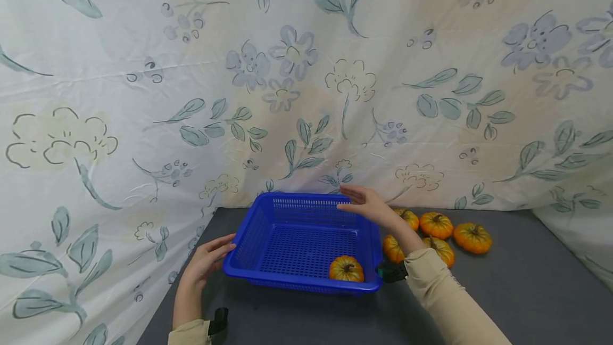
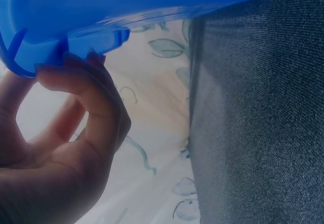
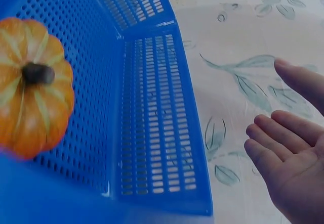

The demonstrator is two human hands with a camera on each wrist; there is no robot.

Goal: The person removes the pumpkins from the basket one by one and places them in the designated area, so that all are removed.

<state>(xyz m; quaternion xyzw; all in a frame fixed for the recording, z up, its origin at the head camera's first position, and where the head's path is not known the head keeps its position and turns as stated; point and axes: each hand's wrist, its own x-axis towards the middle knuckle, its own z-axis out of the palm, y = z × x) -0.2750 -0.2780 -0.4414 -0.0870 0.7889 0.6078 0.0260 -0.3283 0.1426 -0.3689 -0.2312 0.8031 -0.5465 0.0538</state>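
A blue plastic basket (image 1: 306, 246) with slotted walls is in the middle of the head view. One small orange pumpkin (image 1: 346, 269) with a dark stem lies in its near right corner, and the right wrist view shows that pumpkin (image 3: 38, 90) close up. At the basket's left rim, my left hand (image 1: 203, 262) grips the edge with curled fingers and thumb, as the left wrist view shows. My right hand (image 1: 369, 205) is above the basket's far right corner, its fingers (image 3: 276, 138) extended and holding nothing; in the right wrist view it appears apart from the rim.
Several more orange pumpkins (image 1: 436, 225) sit on the dark grey table (image 1: 527, 281) to the right of the basket, partly behind the right forearm. A floral cloth (image 1: 297, 137) hangs along the table's back and sides.
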